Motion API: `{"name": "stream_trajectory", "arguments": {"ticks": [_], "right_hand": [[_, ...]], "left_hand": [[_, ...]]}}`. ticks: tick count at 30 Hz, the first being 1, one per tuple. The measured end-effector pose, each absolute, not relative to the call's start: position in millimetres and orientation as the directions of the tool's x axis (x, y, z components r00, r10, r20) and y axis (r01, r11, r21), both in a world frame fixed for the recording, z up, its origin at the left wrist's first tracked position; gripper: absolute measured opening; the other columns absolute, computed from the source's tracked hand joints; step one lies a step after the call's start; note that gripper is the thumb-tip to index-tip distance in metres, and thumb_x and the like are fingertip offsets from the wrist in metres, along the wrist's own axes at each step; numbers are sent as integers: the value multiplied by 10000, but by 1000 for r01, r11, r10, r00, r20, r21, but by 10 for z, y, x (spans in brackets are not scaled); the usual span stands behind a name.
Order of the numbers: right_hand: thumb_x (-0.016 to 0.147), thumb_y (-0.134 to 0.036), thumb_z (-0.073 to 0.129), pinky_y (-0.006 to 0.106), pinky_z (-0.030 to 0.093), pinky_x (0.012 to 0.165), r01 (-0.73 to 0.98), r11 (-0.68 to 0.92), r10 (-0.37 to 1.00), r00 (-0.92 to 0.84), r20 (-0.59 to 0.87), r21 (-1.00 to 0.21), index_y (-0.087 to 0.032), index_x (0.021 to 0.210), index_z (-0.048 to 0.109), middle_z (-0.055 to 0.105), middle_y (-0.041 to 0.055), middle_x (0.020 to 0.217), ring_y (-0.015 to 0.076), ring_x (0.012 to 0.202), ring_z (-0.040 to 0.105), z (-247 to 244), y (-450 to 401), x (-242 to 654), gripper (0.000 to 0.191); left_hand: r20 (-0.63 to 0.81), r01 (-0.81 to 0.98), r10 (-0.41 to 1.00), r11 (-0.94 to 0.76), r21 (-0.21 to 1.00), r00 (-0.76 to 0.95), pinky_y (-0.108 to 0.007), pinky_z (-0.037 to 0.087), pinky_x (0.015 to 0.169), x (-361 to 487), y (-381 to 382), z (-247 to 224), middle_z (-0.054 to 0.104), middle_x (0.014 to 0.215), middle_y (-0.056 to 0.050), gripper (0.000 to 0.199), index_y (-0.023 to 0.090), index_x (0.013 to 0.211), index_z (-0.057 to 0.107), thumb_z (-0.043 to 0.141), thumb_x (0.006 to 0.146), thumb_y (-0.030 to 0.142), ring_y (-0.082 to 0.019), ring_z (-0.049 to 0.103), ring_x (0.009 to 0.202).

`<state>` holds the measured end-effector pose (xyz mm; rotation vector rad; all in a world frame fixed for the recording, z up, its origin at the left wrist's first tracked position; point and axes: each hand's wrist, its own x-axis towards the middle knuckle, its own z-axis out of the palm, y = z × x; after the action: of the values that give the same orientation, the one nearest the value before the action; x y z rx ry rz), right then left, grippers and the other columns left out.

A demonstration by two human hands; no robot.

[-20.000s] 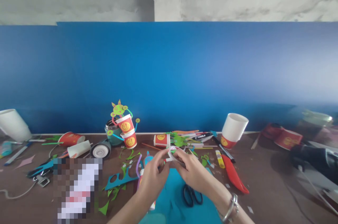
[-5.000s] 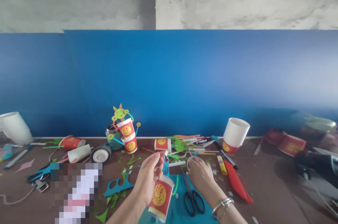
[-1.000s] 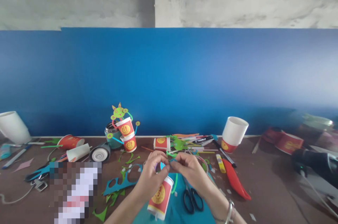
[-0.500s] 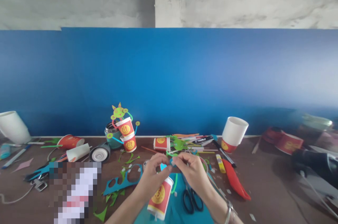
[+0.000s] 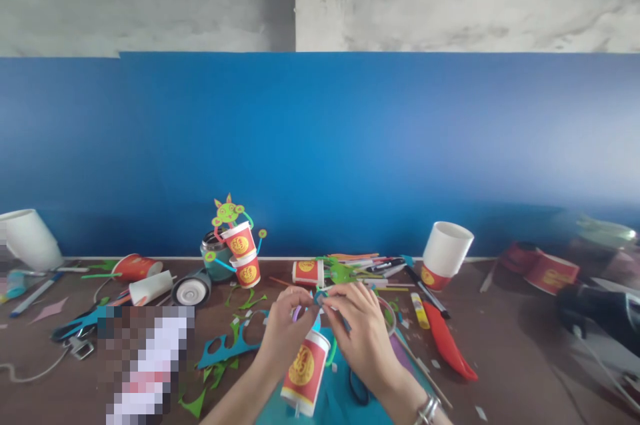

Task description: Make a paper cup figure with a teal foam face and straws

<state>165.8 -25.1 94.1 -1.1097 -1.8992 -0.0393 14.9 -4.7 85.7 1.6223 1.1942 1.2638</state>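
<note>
My left hand (image 5: 286,330) and my right hand (image 5: 364,335) meet in front of me. Between their fingertips they pinch a small round blue paper piece (image 5: 321,297); its details are too small to make out. Just below, a red and white paper cup (image 5: 306,371) with a yellow emblem leans on its side, a green strip at its right edge and a light blue piece at its top. Blue paper (image 5: 333,401) lies under the cup. My right hand mostly covers the scissors (image 5: 359,387), leaving part of a dark handle loop visible.
A cup figure (image 5: 240,240) with a green animal head stands at the back left. Blue cut-out paper (image 5: 231,348) and green scraps lie left of my hands. To the right are a glue stick (image 5: 419,311), a red balloon-like item (image 5: 447,341) and stacked white cups (image 5: 447,248).
My right hand has turned and shifted slightly left, now covering most of the scissors. The blue piece has moved slightly left between my fingertips.
</note>
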Motion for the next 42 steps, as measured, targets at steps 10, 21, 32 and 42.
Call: {"name": "stream_trajectory", "arguments": {"ticks": [10, 21, 32, 42], "right_hand": [[857, -114, 502, 305, 385, 744, 675, 566, 778, -248, 577, -473, -207, 781, 631, 681, 14, 805, 168, 781, 589, 985, -273, 1657, 176], [861, -212, 422, 307, 395, 643, 859, 208, 930, -26, 367, -467, -177, 646, 573, 631, 57, 659, 211, 674, 590, 862, -14, 1959, 265], [807, -225, 568, 268, 423, 776, 268, 451, 890, -211, 405, -851, -217, 908, 623, 643, 27, 954, 178, 889, 575, 1001, -148, 1781, 115], [739, -319, 614, 214, 316, 491, 178, 155, 986, -83, 142, -972, -164, 662, 575, 488, -44, 540, 94, 513, 417, 1020, -107, 1829, 177]], "left_hand": [[549, 386, 825, -554, 737, 136, -320, 407, 744, 144, -39, 737, 601, 828, -37, 139, 203, 627, 578, 547, 681, 79, -210, 540, 835], [286, 168, 940, -317, 933, 186, -285, 391, 750, 112, -89, 885, 586, 835, -35, 107, 185, 683, 603, 579, 768, 246, -201, 545, 845], [-126, -434, 898, 321, 842, 421, -229, 407, 632, 149, -142, 922, 600, 735, -31, 149, 133, 707, 622, 699, 620, 226, -138, 536, 711], [32, -64, 974, -18, 998, 224, -221, 386, 588, 137, -104, 915, 614, 736, -12, 210, 155, 863, 654, 639, 725, 314, -130, 515, 652]]}}
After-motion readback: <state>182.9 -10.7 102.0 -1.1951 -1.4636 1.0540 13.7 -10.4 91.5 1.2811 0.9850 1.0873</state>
